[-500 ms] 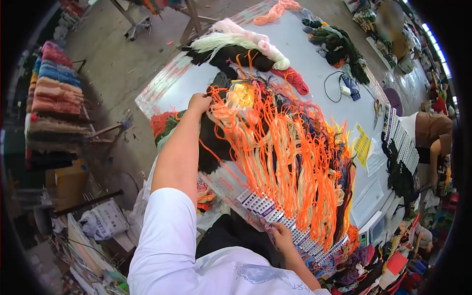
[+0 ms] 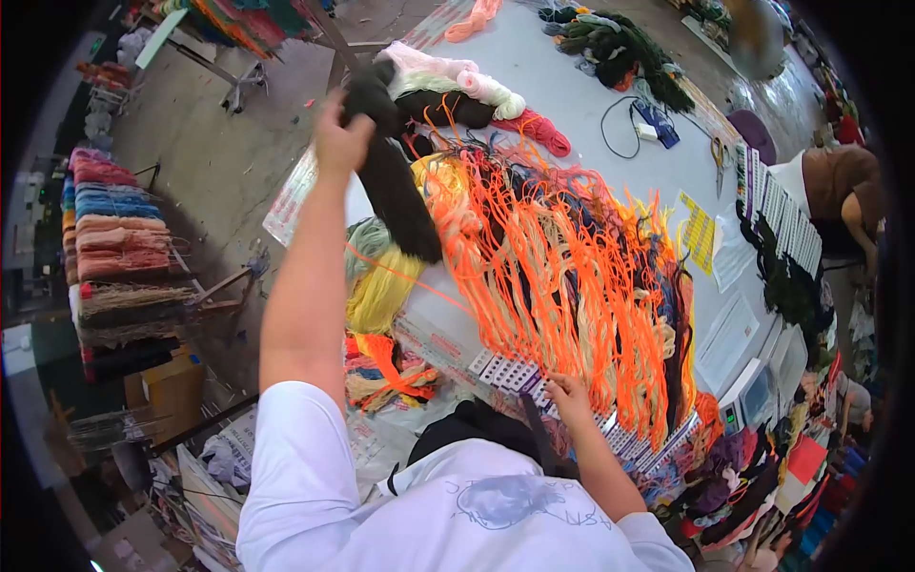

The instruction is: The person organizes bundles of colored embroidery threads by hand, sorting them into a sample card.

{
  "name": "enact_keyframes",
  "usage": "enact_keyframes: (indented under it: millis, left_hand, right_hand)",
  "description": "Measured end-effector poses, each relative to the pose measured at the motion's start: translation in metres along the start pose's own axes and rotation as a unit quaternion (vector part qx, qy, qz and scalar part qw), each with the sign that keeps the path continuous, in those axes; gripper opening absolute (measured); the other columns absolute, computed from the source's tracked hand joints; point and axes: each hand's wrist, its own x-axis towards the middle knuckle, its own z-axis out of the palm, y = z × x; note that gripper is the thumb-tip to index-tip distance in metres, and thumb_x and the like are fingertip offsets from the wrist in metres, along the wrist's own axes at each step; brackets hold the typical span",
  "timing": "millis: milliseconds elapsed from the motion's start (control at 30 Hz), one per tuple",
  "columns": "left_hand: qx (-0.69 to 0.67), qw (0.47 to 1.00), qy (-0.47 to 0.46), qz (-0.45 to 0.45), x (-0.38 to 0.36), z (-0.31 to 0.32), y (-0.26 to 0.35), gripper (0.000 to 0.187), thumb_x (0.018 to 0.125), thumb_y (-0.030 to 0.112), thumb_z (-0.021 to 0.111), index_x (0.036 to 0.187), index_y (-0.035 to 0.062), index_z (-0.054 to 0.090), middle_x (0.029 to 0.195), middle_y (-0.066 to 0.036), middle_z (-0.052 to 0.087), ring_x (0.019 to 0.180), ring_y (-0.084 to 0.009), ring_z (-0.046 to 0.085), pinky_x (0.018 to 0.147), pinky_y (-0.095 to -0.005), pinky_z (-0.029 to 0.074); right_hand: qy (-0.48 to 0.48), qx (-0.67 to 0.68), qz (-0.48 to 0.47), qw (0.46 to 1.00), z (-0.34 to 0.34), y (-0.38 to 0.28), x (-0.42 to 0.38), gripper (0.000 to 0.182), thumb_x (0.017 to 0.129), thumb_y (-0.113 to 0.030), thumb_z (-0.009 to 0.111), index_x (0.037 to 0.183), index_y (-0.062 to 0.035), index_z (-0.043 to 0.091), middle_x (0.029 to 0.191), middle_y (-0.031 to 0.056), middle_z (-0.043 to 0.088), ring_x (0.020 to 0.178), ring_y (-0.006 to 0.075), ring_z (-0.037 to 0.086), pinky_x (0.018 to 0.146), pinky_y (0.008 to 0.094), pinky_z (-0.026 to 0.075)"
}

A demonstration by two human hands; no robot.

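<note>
My left hand [image 2: 343,141] is raised over the table's left side, its fingers closed round the top of a black yarn hank [image 2: 402,205]. The hank hangs down beside a wide spread of orange and beige yarn strands [image 2: 553,286], which also has yellow and dark strands in it. At the near edge, my right hand [image 2: 570,398] is curled next to the lower ends of the orange strands and a white card strip with rows of holes [image 2: 510,372]. Its fingers are drawn together; what they pinch, if anything, is too small to name.
Pink and white hanks [image 2: 467,81], a red hank [image 2: 538,132] and dark green hanks [image 2: 629,57] lie at the back. Scissors [image 2: 719,162] and a yellow sheet [image 2: 699,234] are on the right. Yellow yarn [image 2: 381,291] lies left. A co-worker [image 2: 839,186] is at the far right.
My left hand has lifted the black hank up and to the left, uncovering yellow and grey-green yarn. My right hand has moved up and slightly right along the table edge.
</note>
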Motion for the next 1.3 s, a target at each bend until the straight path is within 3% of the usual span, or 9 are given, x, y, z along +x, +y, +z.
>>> enact_keyframes:
  millis: [167,400,533,700,867,1033,1133,1200,1300]
  left_hand:
    - [-0.278,0.921,0.168,0.217,0.039,-0.094,0.105,0.053,0.074,-0.002,0.066,0.120,0.0017,0.039,0.112,-0.009,0.051,0.100,-0.0176,0.053,0.089,-0.0301,0.044]
    - [-0.354,0.883,0.120,0.285,-0.092,-0.147,0.209,0.046,0.077,-0.003,0.065,0.116,0.0023,0.041,0.113,-0.009,0.052,0.103,-0.0171,0.053,0.091,-0.0298,0.043]
    - [-0.430,0.893,-0.113,0.075,-0.205,-0.166,0.238,0.039,0.079,0.003,0.058,0.116,-0.0005,0.048,0.108,-0.008,0.057,0.099,-0.0162,0.056,0.091,-0.0299,0.044]
    - [-0.500,0.786,-0.334,-0.142,-0.338,-0.155,0.260,0.035,0.080,0.002,0.052,0.115,-0.0015,0.049,0.107,-0.010,0.058,0.098,-0.0181,0.059,0.087,-0.0320,0.049]
    - [-0.547,0.694,-0.413,-0.219,-0.423,-0.143,0.281,0.030,0.084,0.003,0.049,0.114,-0.0024,0.048,0.107,-0.013,0.058,0.092,-0.0178,0.062,0.079,-0.0299,0.053]
    - [-0.501,0.715,-0.451,-0.185,-0.473,-0.123,0.285,0.035,0.082,0.006,0.056,0.115,-0.0029,0.049,0.108,-0.010,0.058,0.095,-0.0149,0.058,0.085,-0.0288,0.047]
    - [-0.350,0.775,-0.518,-0.094,-0.491,-0.115,0.290,0.045,0.078,0.005,0.062,0.119,0.0010,0.045,0.109,-0.009,0.055,0.099,-0.0149,0.055,0.085,-0.0284,0.045]
    - [-0.309,0.844,-0.437,0.028,-0.510,-0.105,0.293,0.056,0.073,0.002,0.065,0.124,0.0042,0.041,0.113,-0.009,0.051,0.105,-0.0163,0.051,0.086,-0.0290,0.044]
    - [-0.274,0.844,-0.436,0.149,-0.528,-0.105,0.314,0.068,0.064,-0.004,0.061,0.127,0.0064,0.038,0.118,-0.006,0.045,0.108,-0.0178,0.048,0.085,-0.0302,0.045]
  right_hand:
    - [0.024,0.009,-0.030,0.999,-0.009,0.024,-0.018,0.025,0.086,-0.006,0.056,0.110,0.0031,0.056,0.087,0.0071,0.064,0.073,0.0124,0.060,0.068,0.0246,0.050]
    - [0.023,0.014,-0.191,0.981,0.016,-0.035,-0.092,0.024,0.089,-0.003,0.052,0.113,0.0003,0.056,0.086,0.0045,0.062,0.076,0.0104,0.059,0.069,0.0232,0.048]
    - [0.037,0.063,-0.345,0.936,0.039,-0.090,-0.179,0.031,0.086,-0.001,0.056,0.118,-0.0004,0.054,0.091,0.0045,0.060,0.080,0.0093,0.058,0.073,0.0223,0.047]
    - [0.103,0.003,-0.570,0.815,0.053,-0.139,-0.295,0.051,0.075,-0.001,0.066,0.124,-0.0028,0.049,0.105,0.0111,0.054,0.086,0.0155,0.058,0.078,0.0278,0.047]
    - [0.133,-0.182,-0.539,0.811,0.045,-0.130,-0.357,0.070,0.069,-0.015,0.072,0.131,-0.0052,0.042,0.118,0.0164,0.046,0.112,0.0327,0.047,0.094,0.0377,0.042]
    - [0.268,-0.183,-0.529,0.784,0.028,-0.086,-0.382,0.064,0.063,-0.002,0.061,0.125,-0.0071,0.047,0.113,0.0164,0.050,0.104,0.0350,0.051,0.090,0.0403,0.044]
    - [0.360,-0.218,-0.539,0.730,0.009,-0.060,-0.386,0.058,0.062,0.001,0.060,0.119,-0.0090,0.051,0.106,0.0142,0.055,0.102,0.0330,0.053,0.087,0.0385,0.046]
    - [0.389,-0.235,-0.518,0.724,0.001,-0.043,-0.393,0.057,0.063,0.000,0.061,0.118,-0.0097,0.052,0.106,0.0123,0.056,0.101,0.0319,0.054,0.087,0.0383,0.046]
    - [0.396,-0.261,-0.540,0.696,-0.009,-0.020,-0.399,0.055,0.063,0.001,0.061,0.117,-0.0096,0.054,0.104,0.0085,0.057,0.098,0.0293,0.055,0.083,0.0375,0.049]
